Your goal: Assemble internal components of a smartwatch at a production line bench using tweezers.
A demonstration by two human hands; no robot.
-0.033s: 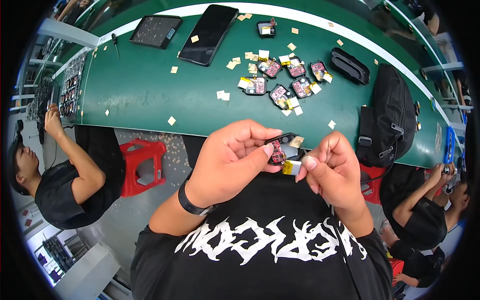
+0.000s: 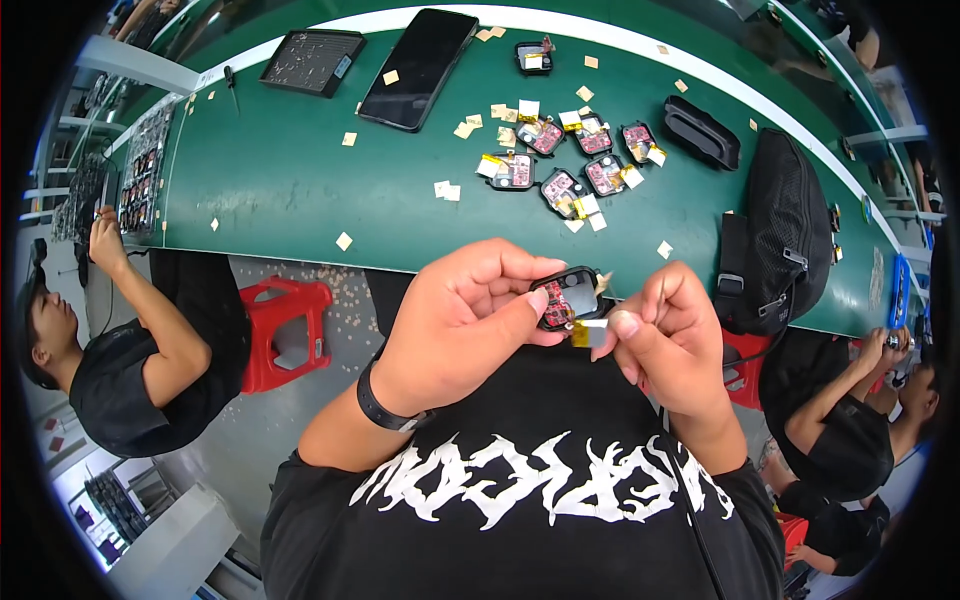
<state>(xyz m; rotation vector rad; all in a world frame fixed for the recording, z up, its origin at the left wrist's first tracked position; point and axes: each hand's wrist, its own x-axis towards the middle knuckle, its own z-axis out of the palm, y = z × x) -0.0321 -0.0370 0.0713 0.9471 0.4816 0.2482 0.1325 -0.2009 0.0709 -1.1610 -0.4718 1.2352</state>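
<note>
Casing [image 2: 575, 297], clamped between the left hand's [image 2: 465, 310] thumb and fingers, could lose the small battery [image 2: 591, 334] just beside that grip if the right hand [image 2: 670, 340], pinching its outer end, tugs too hard, while similar open casings [image 2: 604, 174] lie beyond both hands.

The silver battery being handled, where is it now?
In the head view, the battery is just right of centre, at the right hand, beside the black case.
</note>
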